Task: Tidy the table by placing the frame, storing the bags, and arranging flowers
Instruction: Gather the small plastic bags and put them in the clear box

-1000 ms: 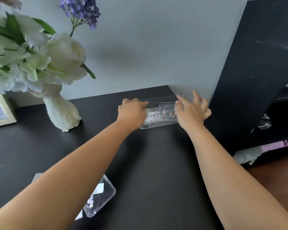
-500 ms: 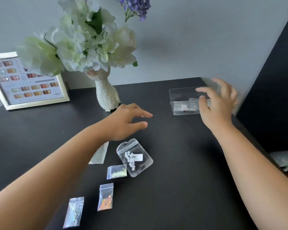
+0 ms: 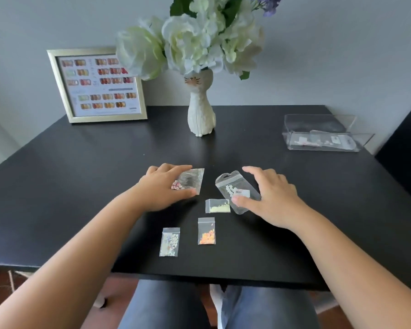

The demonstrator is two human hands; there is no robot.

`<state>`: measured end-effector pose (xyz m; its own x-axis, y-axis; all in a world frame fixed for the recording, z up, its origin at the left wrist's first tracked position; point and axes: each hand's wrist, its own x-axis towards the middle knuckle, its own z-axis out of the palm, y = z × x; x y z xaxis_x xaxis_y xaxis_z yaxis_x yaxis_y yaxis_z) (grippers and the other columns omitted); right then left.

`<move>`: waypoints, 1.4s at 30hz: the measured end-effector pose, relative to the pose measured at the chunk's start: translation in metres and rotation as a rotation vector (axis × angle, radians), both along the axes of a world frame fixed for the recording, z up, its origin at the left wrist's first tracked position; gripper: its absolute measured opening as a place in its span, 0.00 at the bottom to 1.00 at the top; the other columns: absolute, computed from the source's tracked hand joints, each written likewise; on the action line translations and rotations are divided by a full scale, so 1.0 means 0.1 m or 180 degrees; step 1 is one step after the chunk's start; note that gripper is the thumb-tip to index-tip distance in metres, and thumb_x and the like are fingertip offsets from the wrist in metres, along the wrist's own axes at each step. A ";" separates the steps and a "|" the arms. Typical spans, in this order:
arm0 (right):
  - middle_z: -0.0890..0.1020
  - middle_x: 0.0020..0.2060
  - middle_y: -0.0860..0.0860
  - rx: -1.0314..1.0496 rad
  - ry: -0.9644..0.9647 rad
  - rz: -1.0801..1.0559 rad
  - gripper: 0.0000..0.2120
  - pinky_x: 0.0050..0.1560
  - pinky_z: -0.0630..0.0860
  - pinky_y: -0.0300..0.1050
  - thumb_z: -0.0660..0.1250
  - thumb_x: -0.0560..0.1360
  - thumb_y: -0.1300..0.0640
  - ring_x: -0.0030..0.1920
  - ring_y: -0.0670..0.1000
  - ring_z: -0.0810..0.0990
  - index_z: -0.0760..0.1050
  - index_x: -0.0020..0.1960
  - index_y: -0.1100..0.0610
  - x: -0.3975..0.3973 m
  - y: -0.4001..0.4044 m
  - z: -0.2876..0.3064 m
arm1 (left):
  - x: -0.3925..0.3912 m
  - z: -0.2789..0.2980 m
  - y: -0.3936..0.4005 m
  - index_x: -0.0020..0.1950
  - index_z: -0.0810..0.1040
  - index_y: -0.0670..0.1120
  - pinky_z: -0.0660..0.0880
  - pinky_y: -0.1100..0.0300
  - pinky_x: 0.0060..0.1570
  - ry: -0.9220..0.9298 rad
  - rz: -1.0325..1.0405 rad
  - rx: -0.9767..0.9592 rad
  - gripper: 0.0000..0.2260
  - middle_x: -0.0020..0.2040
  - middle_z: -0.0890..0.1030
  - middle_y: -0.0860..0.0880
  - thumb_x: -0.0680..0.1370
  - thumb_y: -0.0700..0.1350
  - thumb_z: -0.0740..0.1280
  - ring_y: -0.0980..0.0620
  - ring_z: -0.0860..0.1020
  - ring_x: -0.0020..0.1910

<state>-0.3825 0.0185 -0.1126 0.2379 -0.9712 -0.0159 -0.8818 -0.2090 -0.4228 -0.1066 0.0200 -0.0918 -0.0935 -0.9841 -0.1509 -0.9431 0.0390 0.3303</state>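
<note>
Right grip [image 3: 268, 198] on barcode-labelled bag [image 3: 237, 192] (print unreadable).

The desk [image 3: 294, 210] is black with a smooth, faintly sheeny top. The small bags [image 3: 207, 231] are clear, glossy plastic, as is the open box [image 3: 323, 132]. The frame [image 3: 57, 86] looks like brushed gold metal. The vase [image 3: 201, 110] is white and ribbed.

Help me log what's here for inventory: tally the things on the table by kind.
Loose bags: 5
Clear box: 1, bags inside uncountable
Frame: 1
Vase with flowers: 1
Total: 8
</note>
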 end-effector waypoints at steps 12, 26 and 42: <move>0.74 0.49 0.47 0.0284 -0.0707 -0.0367 0.39 0.60 0.69 0.55 0.76 0.63 0.46 0.57 0.51 0.70 0.61 0.68 0.38 0.01 0.11 0.12 | -0.01 -0.08 -0.07 0.75 0.60 0.65 0.69 0.60 0.56 0.0938 0.0234 -0.0261 0.40 0.56 0.74 0.50 0.68 0.53 0.77 0.50 0.75 0.56; 0.77 0.34 0.53 0.0132 -0.2272 -0.0975 0.16 0.38 0.73 0.30 0.67 0.74 0.65 0.31 0.41 0.76 0.80 0.58 0.50 -0.59 -0.04 -0.02 | -0.25 -0.04 -0.41 0.77 0.61 0.56 0.71 0.54 0.61 0.1121 0.0169 0.0378 0.44 0.59 0.73 0.52 0.66 0.48 0.80 0.48 0.74 0.58; 0.82 0.39 0.41 -0.0305 -0.1870 -0.1392 0.07 0.40 0.70 0.36 0.72 0.74 0.59 0.42 0.40 0.78 0.83 0.46 0.47 -1.60 -0.39 0.42 | -0.77 0.01 -0.66 0.43 0.80 0.53 0.79 0.52 0.46 0.1754 0.0135 -0.0226 0.10 0.43 0.82 0.47 0.67 0.44 0.78 0.48 0.80 0.39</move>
<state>-0.5430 -0.0207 -0.0702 -0.2280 -0.9700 0.0845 -0.5268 0.0499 -0.8485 -0.1835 -0.0461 -0.0911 -0.1000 -0.9947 -0.0239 -0.6327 0.0451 0.7731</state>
